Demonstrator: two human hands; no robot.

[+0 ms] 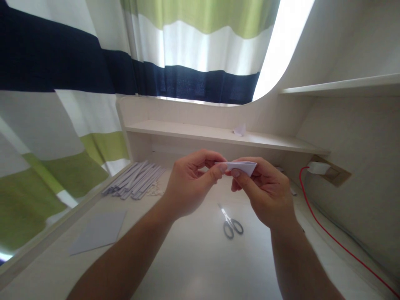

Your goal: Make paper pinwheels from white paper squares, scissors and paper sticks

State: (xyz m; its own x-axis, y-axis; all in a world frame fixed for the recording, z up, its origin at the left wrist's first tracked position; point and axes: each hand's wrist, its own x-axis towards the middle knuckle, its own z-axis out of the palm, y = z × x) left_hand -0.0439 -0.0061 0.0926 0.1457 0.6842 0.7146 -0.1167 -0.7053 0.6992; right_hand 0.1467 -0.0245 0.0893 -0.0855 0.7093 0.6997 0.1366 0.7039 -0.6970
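Observation:
A small folded piece of white paper [246,167] is held up above the desk between both hands. My left hand [195,179] pinches its narrow left end between thumb and fingers. On the wider right end, my right hand [261,183] presses its thumb against the front, with the fingers behind the paper. The folded layers show along the top edge. Below the hands, a pair of scissors [229,223] with dark grey handles lies on the desk, blades pointing away from me.
Many white paper strips [134,179] lie in a pile at the back left, beside small pale bits [155,189]. A white paper sheet [98,231] rests at the left. A folded paper piece [240,130] stands on the shelf [193,132]. At right, a red cable [325,229] runs from a white plug [318,168].

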